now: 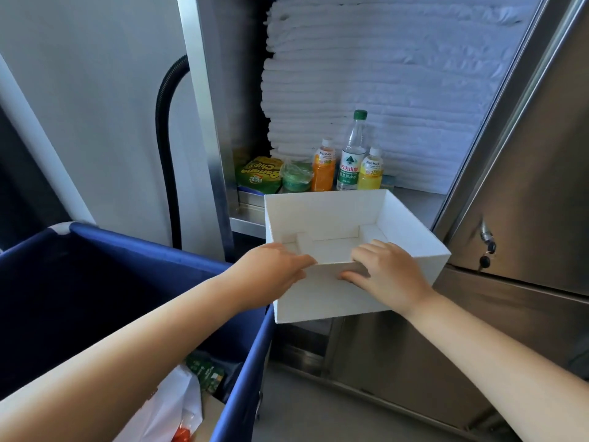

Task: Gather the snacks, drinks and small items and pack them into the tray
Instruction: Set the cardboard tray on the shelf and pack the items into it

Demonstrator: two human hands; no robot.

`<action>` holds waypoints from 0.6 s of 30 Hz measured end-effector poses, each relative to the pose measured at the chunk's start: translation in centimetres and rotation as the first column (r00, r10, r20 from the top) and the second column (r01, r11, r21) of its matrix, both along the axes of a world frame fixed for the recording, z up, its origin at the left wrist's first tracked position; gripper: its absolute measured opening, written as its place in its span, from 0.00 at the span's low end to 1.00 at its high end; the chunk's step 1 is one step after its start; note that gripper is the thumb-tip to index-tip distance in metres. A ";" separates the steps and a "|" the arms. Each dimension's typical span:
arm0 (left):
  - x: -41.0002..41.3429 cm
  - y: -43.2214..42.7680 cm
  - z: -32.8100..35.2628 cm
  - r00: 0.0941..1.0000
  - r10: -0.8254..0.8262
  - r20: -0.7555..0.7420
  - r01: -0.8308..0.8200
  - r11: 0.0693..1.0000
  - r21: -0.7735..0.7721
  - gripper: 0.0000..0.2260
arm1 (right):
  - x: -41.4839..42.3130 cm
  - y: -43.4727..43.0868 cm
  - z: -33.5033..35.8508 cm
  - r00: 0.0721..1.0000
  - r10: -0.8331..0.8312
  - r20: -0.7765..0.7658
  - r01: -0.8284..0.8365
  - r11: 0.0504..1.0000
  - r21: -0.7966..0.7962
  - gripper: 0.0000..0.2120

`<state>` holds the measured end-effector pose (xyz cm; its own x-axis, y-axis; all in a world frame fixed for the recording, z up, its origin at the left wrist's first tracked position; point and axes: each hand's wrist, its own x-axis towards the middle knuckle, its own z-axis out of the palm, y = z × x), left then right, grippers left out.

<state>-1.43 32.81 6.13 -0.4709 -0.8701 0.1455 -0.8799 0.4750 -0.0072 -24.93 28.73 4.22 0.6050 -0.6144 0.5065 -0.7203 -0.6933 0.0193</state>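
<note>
The tray (pixel 411 237) is a plain white box with an open top, thin upright walls and a stepped white insert on its floor. It sits at the middle of the view, tilted slightly, and both hands hold it by its near wall. The left hand (pixel 274 266) grips the near corner at 9 o'clock, its fingers (pixel 306 260) laid over the rim. The right hand (pixel 389 269) pinches the same wall with its fingers (pixel 366 250) curled inside and the thumb on the outer face.

The tray's far wall is just in front of the steel shelf (pixel 414 202) at 12 o'clock; whether they touch cannot be told. A bare strip of shelf lies at 1 o'clock.

Along the shelf stand three bottles close together: one orange drink (pixel 323 165), one taller water bottle (pixel 352 154) and one yellow drink (pixel 371 170). To their 9 o'clock are one green tub (pixel 296 177) in clear wrap and one banana chips bag (pixel 258 175). Stacked white towels (pixel 382 90) rise behind them.

A steel door (pixel 526 186) stands near at 3 o'clock, and a blue cart bin (pixel 127 250) lies at 8 o'clock.
</note>
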 end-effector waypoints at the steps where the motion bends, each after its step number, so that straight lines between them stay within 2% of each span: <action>1: 0.5 -0.4 -0.3 1.000 -0.006 -0.020 0.005 1.000 -0.016 0.14 | 0.2 -0.2 -0.1 1.000 -0.002 0.020 0.002 1.000 -0.007 0.16; 6: 3.8 -2.9 -1.3 0.993 0.065 -0.095 -0.066 0.998 -0.018 0.14 | -1.0 -1.7 -0.8 0.997 -0.017 0.069 0.020 0.999 -0.037 0.16; 10: 5.5 -4.7 -1.7 0.985 0.094 -0.142 -0.091 0.995 0.028 0.15 | -2.5 -2.6 -1.5 1.000 -0.025 -0.009 0.024 0.995 -0.092 0.17; 14: 6.2 -5.7 -1.9 0.989 0.035 -0.141 -0.032 0.999 0.018 0.15 | -1.7 -3.2 -1.5 0.996 -0.035 -0.084 0.028 0.996 -0.090 0.16; 18: 5.9 -6.3 -2.4 0.986 0.090 -0.143 -0.086 0.996 0.032 0.19 | -1.1 -3.2 -1.5 0.989 -0.050 -0.137 0.044 0.998 -0.052 0.16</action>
<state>4.50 26.49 3.75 -0.3679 -0.9117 0.1832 -0.9094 0.3938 0.1339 -26.07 25.51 2.70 0.6422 -0.6208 0.4496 -0.7402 -0.6546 0.1537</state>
